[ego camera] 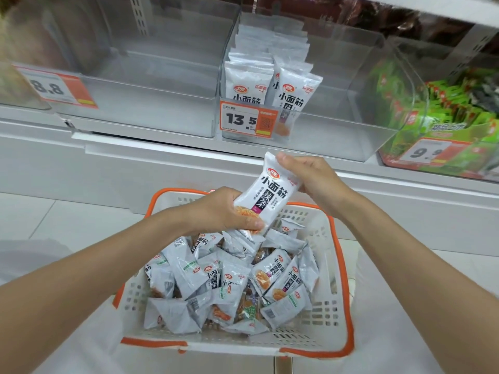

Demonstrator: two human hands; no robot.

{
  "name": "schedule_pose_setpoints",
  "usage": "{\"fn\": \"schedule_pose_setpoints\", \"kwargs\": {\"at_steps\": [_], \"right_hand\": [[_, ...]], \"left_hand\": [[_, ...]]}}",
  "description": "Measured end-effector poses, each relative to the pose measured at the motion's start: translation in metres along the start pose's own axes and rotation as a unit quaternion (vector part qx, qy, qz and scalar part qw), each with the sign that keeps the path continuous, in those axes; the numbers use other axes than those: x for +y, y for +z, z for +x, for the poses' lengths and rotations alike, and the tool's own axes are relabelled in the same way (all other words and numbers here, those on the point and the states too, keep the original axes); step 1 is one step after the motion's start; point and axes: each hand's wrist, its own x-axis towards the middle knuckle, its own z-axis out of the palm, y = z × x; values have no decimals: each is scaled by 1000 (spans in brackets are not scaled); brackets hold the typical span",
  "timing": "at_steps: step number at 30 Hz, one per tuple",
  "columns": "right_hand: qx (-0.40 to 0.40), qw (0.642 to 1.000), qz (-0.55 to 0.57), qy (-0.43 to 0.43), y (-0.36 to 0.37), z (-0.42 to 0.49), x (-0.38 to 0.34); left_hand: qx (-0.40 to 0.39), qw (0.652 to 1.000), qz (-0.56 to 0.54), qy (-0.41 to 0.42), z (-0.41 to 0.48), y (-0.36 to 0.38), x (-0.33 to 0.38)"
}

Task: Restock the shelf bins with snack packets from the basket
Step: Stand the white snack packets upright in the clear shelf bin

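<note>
Above the far rim of the white perforated plastic basket with an orange rim (151, 342), a white rectangular foil snack packet with black characters and a purple stripe (270, 195) is held clear of the load, tilted with its top end leaning away from the basket. The left hand (224, 209) grasps the packet's lower end, with the thumb across the printed face and the fingers curled behind. The right hand (310, 176) grips the upper end, with the thumb on the top corner and the fingers wrapped behind the right edge. Both forearms reach in over the basket from its near side.

Inside the basket lies a loose heap of matching white packets (232, 284), overlapping at mixed angles, some face up and some showing barcodes.

Beyond the basket, directly past its far rim, a clear plastic shelf bin (337, 130) holds a row of the same white packets standing upright (251, 85) against its left wall. An orange-and-white price tag reading 13.5 (243, 118) is fixed to the bin's front. Beyond the basket to the left sits a second clear bin (151, 103), with an orange-and-white tag reading 8.8 (54, 86) at its left. Beyond the basket to the right, a third clear bin carries green packets (445, 109) and a tag reading 9.9 (426, 152). A white shelf ledge (162, 155) runs between the basket and the bins
</note>
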Motion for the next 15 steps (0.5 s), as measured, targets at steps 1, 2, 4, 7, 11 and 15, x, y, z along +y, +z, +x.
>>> {"fn": "schedule_pose_setpoints", "kwargs": {"at_steps": [1, 2, 4, 7, 11, 15], "right_hand": [[6, 1000, -7, -6, 3, 0, 1], [23, 1000, 2, -15, 6, -1, 0], [67, 997, 25, -36, 9, -1, -3], [108, 992, 39, -53, 6, 1, -6], [21, 999, 31, 3, -1, 5, -4], [-64, 996, 34, 53, -9, 0, -3]], "left_hand": [[-6, 1000, 4, 1, 0, 1, 0], [-8, 1000, 7, 3, 1, 1, 0], [3, 1000, -2, 11, 3, 1, 3], [18, 999, -16, 21, 5, -1, 9], [47, 998, -23, 28, 8, -2, 4], [75, 996, -25, 37, 12, -7, 2]]}}
